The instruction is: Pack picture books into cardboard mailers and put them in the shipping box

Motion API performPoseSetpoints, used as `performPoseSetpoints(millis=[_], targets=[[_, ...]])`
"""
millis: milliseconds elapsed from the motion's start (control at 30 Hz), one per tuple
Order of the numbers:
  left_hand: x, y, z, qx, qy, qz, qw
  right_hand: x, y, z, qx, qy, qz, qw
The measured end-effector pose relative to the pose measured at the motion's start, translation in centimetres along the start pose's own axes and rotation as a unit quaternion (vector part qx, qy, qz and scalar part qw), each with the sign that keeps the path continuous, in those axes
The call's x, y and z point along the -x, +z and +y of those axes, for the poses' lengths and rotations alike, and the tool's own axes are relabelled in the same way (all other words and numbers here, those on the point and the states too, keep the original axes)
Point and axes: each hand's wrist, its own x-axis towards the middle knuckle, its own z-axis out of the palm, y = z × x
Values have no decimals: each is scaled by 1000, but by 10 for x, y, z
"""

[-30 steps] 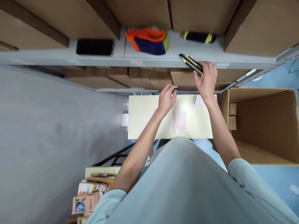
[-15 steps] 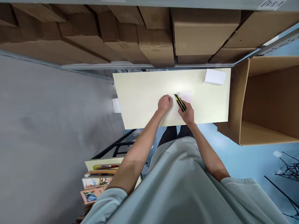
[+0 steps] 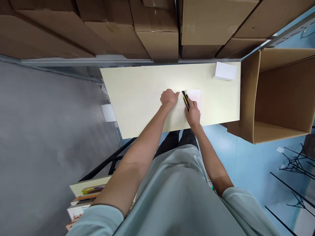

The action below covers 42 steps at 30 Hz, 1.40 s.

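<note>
In my right hand point(image 3: 193, 114) is a black and yellow utility knife point(image 3: 186, 100), its tip pointing up and slightly left. Beneath that hand lies a pale pinkish-white sheet of paper point(image 3: 197, 95), partly covered by my fingers. To the left, my left hand point(image 3: 169, 98) rests on the cream board tabletop point(image 3: 137, 95) with fingers curled in and the thumb stuck out toward the knife. Nothing shows in its fingers. A small gap separates the knife tip from my left thumb.
A white box point(image 3: 224, 71) stands at the table's far right corner. Beside the table is a large open cardboard carton point(image 3: 257, 98). Brown cartons point(image 3: 157, 42) fill the shelf ahead. A grey wall point(image 3: 54, 131) is on the left, near books point(image 3: 78, 209). Black metal rods point(image 3: 295, 164) are at right.
My left thumb has come away from the curled fingers and now points right. The knife is turned more upright, and my right hand sits lower on the paper. The head view has shifted.
</note>
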Motion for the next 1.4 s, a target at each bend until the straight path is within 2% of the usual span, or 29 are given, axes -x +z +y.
performPoseSetpoints(millis=[233, 400, 767, 1000, 1167, 1300, 1400], targets=[[-2, 0, -1, 14, 2, 2, 1000, 18, -18, -14, 67, 8, -32, 997], [0, 2, -1, -4, 12, 8, 1000, 33, -22, -14, 105, 8, -50, 993], [-5, 12, -5, -2, 21, 20, 1000, 84, -7, 3, 140, 21, -86, 986], [-7, 17, -9, 12, 31, 20, 999, 130, 2, 19, 115, 15, -113, 987], [-2, 18, -10, 15, 29, 22, 999, 151, 4, 27, 125, 7, -143, 982], [5, 19, -6, 1, 27, 32, 999, 156, -9, 25, 124, 11, -190, 974], [18, 16, 1, -16, 34, 5, 999, 155, -31, 23, 105, 15, -186, 977]])
